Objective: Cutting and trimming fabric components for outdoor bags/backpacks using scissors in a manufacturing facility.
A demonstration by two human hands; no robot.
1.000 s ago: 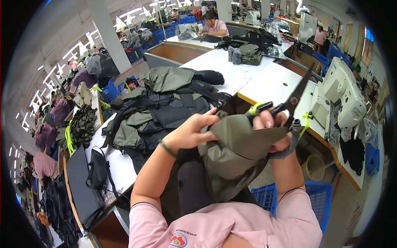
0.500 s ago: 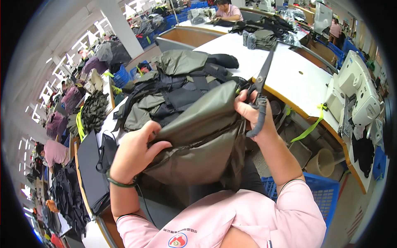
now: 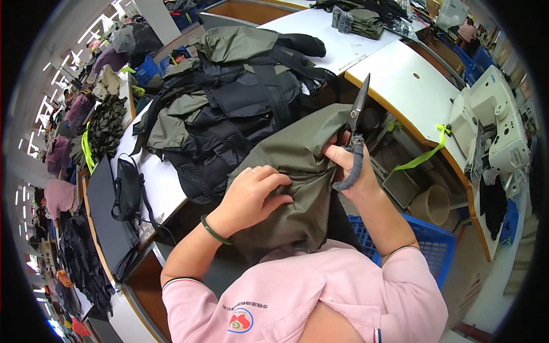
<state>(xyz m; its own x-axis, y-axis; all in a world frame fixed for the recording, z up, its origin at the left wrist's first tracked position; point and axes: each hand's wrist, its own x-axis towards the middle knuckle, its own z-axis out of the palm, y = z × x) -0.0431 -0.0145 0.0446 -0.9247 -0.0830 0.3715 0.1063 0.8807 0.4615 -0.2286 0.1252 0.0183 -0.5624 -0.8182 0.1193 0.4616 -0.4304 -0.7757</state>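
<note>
A large olive-green fabric piece [image 3: 297, 146], with a seam across it, hangs in front of my body. My left hand [image 3: 251, 194] pinches a fold of it near the middle, thumb and fingers closed on the cloth. In my right hand [image 3: 349, 163] are scissors [image 3: 358, 108] with grey-wrapped handles, their blades pointing up and away and looking closed. The right fingers are also at the cloth's right edge; how firmly they hold it is partly hidden. Just beyond lies a heap of black and olive sewn pieces with mesh straps [image 3: 240, 97], on the table.
A white sewing machine [image 3: 497, 123] stands on the right-hand table [image 3: 394, 74]. Below are a blue plastic basket [image 3: 423, 246] and a tan bin [image 3: 432, 206]. A yellow-green strip [image 3: 420, 157] hangs from the table edge. At left lies a black strapped piece [image 3: 128, 186].
My left hand has moved right along the fabric, gathering it nearer its middle. The cloth now hangs more bunched and lower. The scissors stay in my right hand.
</note>
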